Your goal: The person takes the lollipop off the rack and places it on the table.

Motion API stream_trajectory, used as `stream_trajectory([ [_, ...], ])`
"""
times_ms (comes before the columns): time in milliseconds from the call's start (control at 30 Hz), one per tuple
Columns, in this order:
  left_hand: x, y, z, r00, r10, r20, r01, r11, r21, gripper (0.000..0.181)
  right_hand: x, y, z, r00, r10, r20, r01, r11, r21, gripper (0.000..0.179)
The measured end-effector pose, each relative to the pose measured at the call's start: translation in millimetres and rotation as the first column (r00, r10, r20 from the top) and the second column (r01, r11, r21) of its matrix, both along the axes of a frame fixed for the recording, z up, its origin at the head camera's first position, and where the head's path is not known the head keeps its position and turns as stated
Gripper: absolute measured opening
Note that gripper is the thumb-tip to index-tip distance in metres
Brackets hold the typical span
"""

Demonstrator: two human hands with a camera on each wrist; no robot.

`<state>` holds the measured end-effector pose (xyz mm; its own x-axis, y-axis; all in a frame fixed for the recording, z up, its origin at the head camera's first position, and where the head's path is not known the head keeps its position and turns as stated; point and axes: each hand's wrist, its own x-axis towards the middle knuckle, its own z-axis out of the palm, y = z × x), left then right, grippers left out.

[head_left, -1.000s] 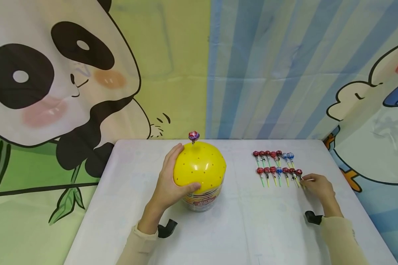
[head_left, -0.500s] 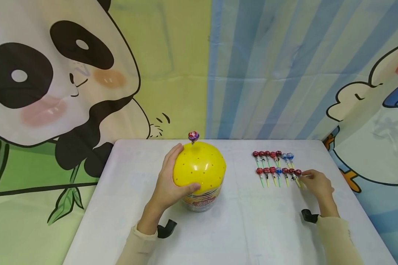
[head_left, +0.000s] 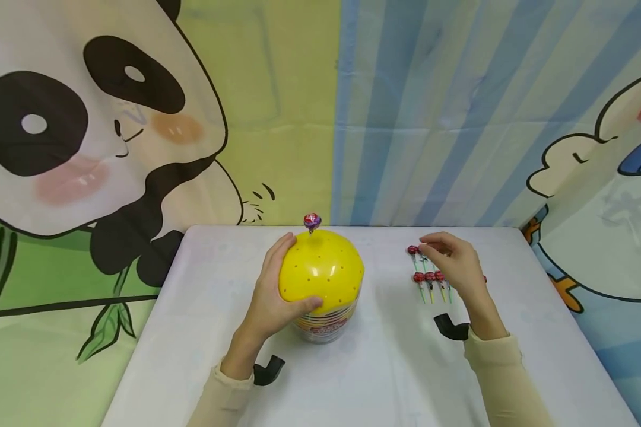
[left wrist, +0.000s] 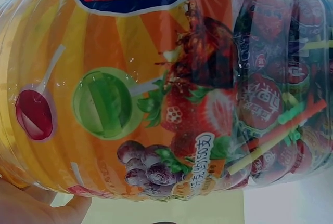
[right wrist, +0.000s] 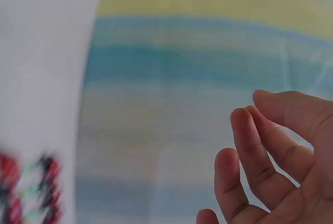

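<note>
A clear plastic jar (head_left: 323, 326) with a yellow dotted domed lid (head_left: 323, 270) stands upright on the table. My left hand (head_left: 275, 290) grips the lid's left side, thumb in front. One purple-red lollipop (head_left: 312, 221) sticks up from the top of the lid. The left wrist view shows the jar's fruit label (left wrist: 130, 104) and several wrapped lollipops (left wrist: 265, 99) inside. Above two rows of lollipops (head_left: 430, 277) on the right hovers my right hand (head_left: 454, 261), hiding part of them. In the right wrist view its fingers are loosely bent, with nothing between them.
The white table (head_left: 374, 367) has its far edge against a printed cloth backdrop (head_left: 416, 118). A black strap piece juts from each sleeve (head_left: 494, 356) at the wrist.
My right hand has moved left and away from the near row's right end to above the far row. The left hand and jar have stayed in place.
</note>
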<state>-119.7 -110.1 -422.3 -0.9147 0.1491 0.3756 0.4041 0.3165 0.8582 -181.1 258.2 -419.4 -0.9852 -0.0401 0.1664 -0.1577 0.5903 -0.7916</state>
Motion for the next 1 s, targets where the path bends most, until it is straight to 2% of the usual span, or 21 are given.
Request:
stream_trajectory([
  [67,0.5,0.4,-0.1,1.000,-0.001,0.001,0.001,1.000,0.002,0.100,0.7,-21.9,15.1,0.998,0.065,-0.025,-0.067,0.994,-0.081,0.030],
  [133,1.0,0.7,-0.2,1.000,-0.001,0.001,0.001,1.000,-0.001,0.100,2.1,-43.4,28.9,0.989,0.139,-0.046,-0.144,0.977,-0.156,0.027],
  [267,2.0,0.1,0.1,1.000,0.005,-0.001,-0.005,1.000,-0.005,0.101,2.9,-83.5,49.8,0.953,0.285,-0.107,-0.303,0.923,-0.238,0.022],
  [400,1.9,-0.8,0.6,1.000,-0.002,0.000,0.002,1.000,-0.004,0.101,0.9,-114.7,60.4,0.915,0.376,-0.146,-0.403,0.874,-0.273,0.018],
  [500,1.8,-1.3,0.7,1.000,-0.007,0.003,0.007,1.000,-0.006,0.100,-1.6,-132.4,63.4,0.894,0.419,-0.157,-0.447,0.849,-0.283,0.019],
  [667,1.8,-2.0,-0.2,1.000,-0.007,-0.003,0.007,1.000,-0.011,0.100,-6.1,-153.3,67.6,0.866,0.473,-0.163,-0.501,0.824,-0.264,0.022],
  [1000,-0.3,-2.2,-3.1,0.999,-0.025,-0.020,0.025,1.000,0.003,0.100,-8.8,-167.1,74.0,0.847,0.511,-0.146,-0.531,0.807,-0.258,0.018],
])
